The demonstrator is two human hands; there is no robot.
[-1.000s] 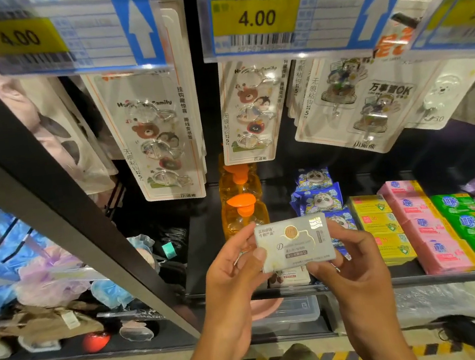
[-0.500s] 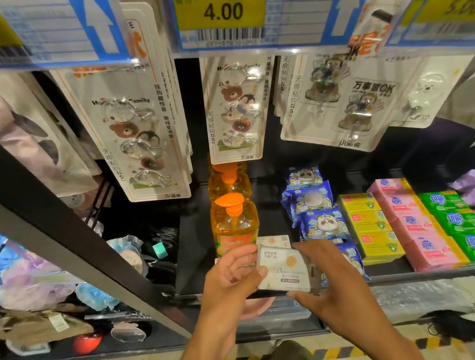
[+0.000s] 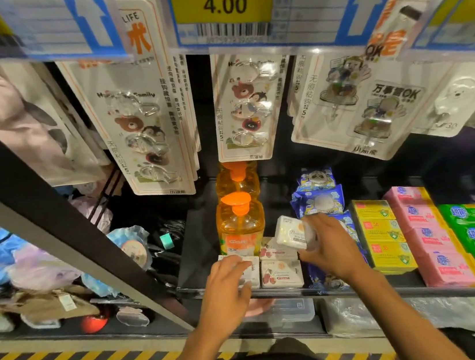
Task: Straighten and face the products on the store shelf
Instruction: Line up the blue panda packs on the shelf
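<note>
right hand (image 3: 329, 246) holds a white soap box (image 3: 291, 232) to shelve it; left hand (image 3: 228, 283) lies flat on the front box (image 3: 251, 272), steadying it.

We see a small white cardboard box (image 3: 291, 233) held tilted just above flat white cherry-printed boxes (image 3: 282, 274), which lie side by side at the black shelf's (image 3: 199, 245) front edge.

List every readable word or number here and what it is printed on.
"4.00": yellow price tag
"LIFE": tall card
"Family": bear hook card
"OK": right hook card
Too small or blurred to read: the print on the orange bottle and the white box.
</note>
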